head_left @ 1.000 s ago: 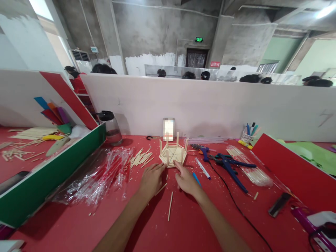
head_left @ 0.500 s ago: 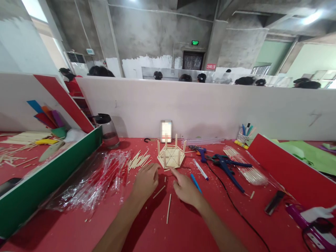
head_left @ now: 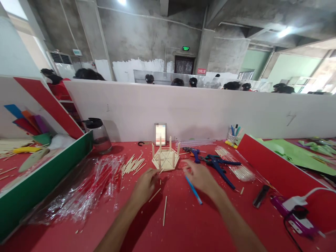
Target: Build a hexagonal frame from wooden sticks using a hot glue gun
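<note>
A hexagonal wooden-stick frame (head_left: pixel 168 165) with upright posts stands on the red table in front of my hands. My left hand (head_left: pixel 145 184) is at its near left side, thumb and finger pinched on a short wooden stick (head_left: pixel 161 171). To the right of the frame my right hand (head_left: pixel 202 177) hovers with its fingers apart, holding nothing. Just beyond its fingertips lies a blue glue gun (head_left: pixel 194 155). Below that hand is a blue pen (head_left: pixel 194 190). Two loose sticks, one a thin stick (head_left: pixel 165 210), lie nearer to me.
Left lie a stick pile (head_left: pixel 133 164) and plastic-wrapped red sticks (head_left: pixel 102 178), with a jug (head_left: pixel 99 136) behind. Blue-handled cutters (head_left: pixel 222 168), bagged sticks (head_left: pixel 233 164) and a purple power strip (head_left: pixel 294 217) are right. A phone (head_left: pixel 160 134) leans on the white partition (head_left: pixel 196 112).
My right hand has left the frame's near edge and moved right, towards the glue gun. My left hand stays by the frame, a short stick now showing at its fingertips. The view has shifted right.
</note>
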Demonstrator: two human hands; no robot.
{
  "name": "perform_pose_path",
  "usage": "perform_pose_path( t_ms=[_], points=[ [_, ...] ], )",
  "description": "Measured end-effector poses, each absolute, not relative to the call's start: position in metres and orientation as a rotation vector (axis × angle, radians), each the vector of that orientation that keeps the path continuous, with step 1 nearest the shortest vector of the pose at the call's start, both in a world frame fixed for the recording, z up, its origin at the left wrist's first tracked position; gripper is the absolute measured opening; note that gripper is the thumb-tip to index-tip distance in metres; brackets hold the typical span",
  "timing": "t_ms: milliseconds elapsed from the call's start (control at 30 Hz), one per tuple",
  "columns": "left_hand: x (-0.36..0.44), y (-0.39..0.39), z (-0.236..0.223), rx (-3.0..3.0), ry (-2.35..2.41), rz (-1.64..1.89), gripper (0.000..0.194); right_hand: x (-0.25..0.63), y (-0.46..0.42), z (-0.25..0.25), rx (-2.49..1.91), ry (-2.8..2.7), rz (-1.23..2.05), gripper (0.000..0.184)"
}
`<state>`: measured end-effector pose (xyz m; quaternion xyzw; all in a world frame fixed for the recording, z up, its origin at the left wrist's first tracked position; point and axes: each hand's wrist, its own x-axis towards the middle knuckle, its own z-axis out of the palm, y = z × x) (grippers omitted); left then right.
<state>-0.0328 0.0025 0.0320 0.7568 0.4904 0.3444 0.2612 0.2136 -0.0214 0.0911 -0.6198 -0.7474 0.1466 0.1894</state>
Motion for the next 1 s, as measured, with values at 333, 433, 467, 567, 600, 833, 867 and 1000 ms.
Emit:
perform_pose_path(
  t_ms=[333, 433, 467, 567, 600, 833, 867, 1000],
  points=[
    [-0.015, -0.002, 0.031, 1.478, 0.989, 0.968, 0.033, 0.357, -0.009, 0.06, -2.431, -2.176, -0.278, 0.071],
    [-0.015, 0.0, 0.031, 1.464, 0.969, 0.978, 0.036, 0.359, -0.009, 0.057, -2.4, -2.2, -0.373, 0.06],
    [-0.015, 0.0, 0.03, 1.458, 0.963, 0.982, 0.037, 0.358, -0.01, 0.058, -2.387, -2.195, -0.388, 0.057],
    [-0.015, 0.0, 0.031, 1.447, 0.955, 0.985, 0.039, 0.35, -0.016, 0.071, -2.293, -2.16, -0.379, 0.049],
    [-0.015, 0.0, 0.032, 1.449, 0.954, 0.984, 0.039, 0.344, -0.02, 0.076, -2.235, -2.141, -0.34, 0.048],
    [-0.013, -0.004, 0.039, 1.427, 0.965, 1.026, 0.04, 0.255, -0.051, 0.104, -1.699, -2.158, 0.377, 0.047],
    [-0.014, -0.005, 0.04, 1.433, 0.972, 1.031, 0.04, 0.24, -0.053, 0.105, -1.646, -2.172, 0.466, 0.045],
    [-0.016, -0.005, 0.043, 1.481, 0.984, 1.068, 0.039, 0.196, -0.052, 0.1, -1.455, -2.181, 0.718, 0.04]
  ],
)
